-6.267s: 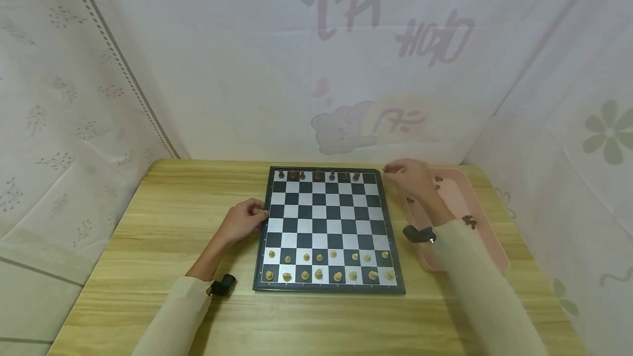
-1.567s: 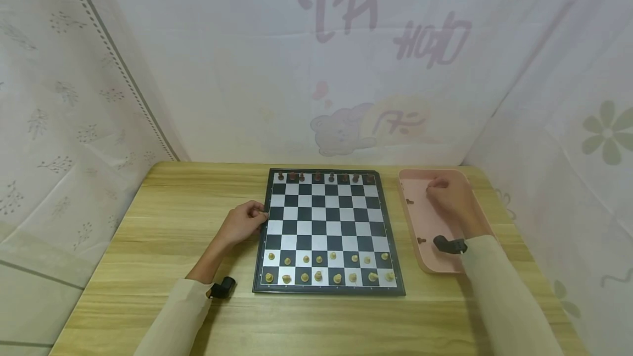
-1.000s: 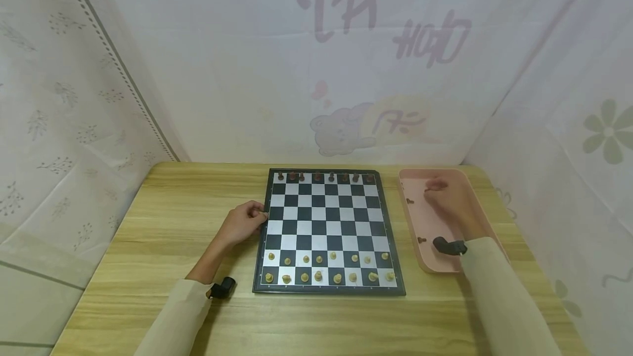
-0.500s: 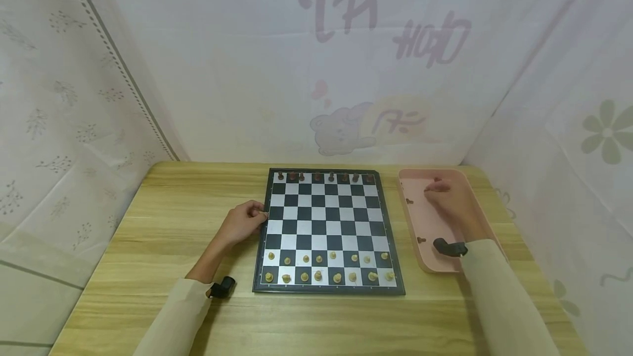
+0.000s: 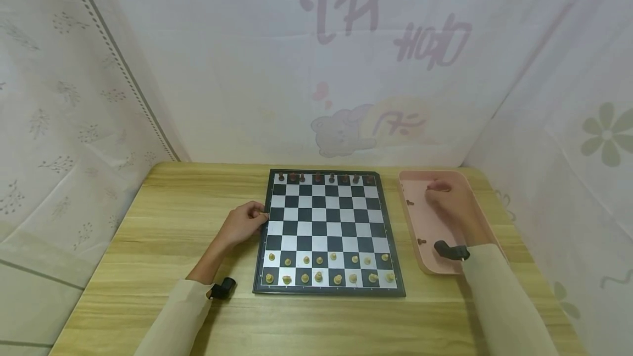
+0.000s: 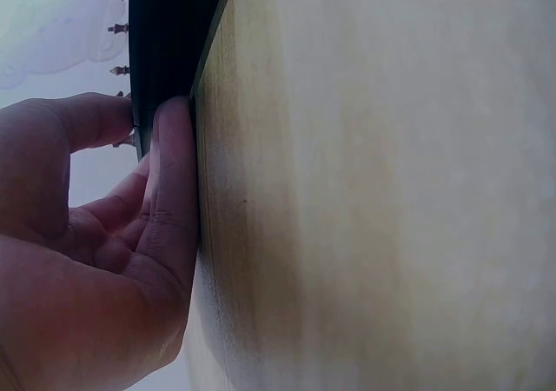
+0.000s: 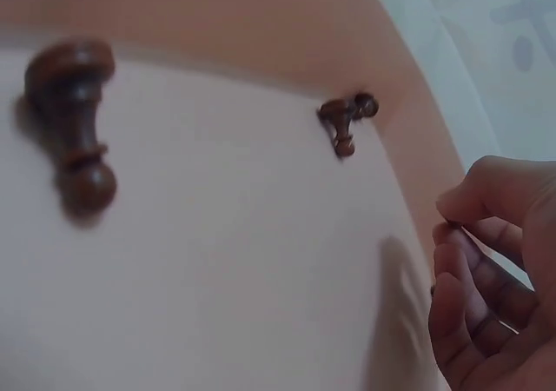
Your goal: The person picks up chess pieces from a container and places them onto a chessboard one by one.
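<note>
My left hand [image 5: 242,223] grips the left edge of the chessboard [image 5: 262,246], thumb and fingers on its rim in the left wrist view. Pale chess pieces [image 5: 318,277] fill two near rows. A row of dark red-brown pieces [image 5: 318,178] stands along the far edge. Over the far part of the pink tray [image 5: 424,265], my right hand [image 5: 451,199] has thumb and fingertips together. They seem to pinch a small dark chess piece, mostly hidden by the fingers. Brown pawns lie in the tray: one pawn [image 7: 71,126] close to the right wrist camera, and another pawn [image 7: 339,126] touching a further piece.
The tray stands right of the board on a wooden table [image 5: 188,191]. A printed cloth [image 5: 237,98] hangs behind the table and at both sides. Each wrist wears a black camera [image 5: 223,288].
Since the oldest frame, a dark piece has come to stand on the far right corner square. My right hand moved right into the tray; lately only its fingers shift slightly. The left hand stays put.
</note>
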Available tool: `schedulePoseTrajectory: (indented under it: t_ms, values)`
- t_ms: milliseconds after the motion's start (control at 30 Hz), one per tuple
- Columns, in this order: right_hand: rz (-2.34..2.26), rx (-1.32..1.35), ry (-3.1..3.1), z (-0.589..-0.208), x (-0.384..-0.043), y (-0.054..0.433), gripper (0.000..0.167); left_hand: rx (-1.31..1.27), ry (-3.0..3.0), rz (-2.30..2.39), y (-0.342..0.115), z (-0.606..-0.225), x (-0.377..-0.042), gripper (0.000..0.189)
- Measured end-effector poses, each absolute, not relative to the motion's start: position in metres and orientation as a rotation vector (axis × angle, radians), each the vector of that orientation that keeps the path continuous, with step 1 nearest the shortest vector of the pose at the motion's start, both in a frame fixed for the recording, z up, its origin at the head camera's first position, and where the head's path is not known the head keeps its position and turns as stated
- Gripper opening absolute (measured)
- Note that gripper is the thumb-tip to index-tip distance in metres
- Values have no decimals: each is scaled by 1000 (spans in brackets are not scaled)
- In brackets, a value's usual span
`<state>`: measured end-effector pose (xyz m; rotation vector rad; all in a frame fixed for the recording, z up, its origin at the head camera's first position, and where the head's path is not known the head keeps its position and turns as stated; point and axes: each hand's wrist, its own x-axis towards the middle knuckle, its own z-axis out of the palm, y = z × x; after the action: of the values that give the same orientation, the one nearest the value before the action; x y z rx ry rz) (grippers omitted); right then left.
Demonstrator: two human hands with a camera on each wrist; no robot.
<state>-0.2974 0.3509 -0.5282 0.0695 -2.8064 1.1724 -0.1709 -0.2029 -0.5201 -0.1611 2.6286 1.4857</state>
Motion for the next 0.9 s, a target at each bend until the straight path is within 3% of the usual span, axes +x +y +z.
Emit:
schedulePoseTrajectory:
  t_ms: [267, 533, 900]
  values:
    - [1171, 171, -2773, -512, -285, 340, 29, -175, 2639, 1491, -203, -520, -170, 29]
    - [1200, 159, -2783, -495, -273, 326, 41, -175, 2641, 1493, -203, -521, -169, 30]
    - [1361, 156, -2727, -474, -268, 283, 38, -167, 2633, 1500, -202, -520, -170, 30]
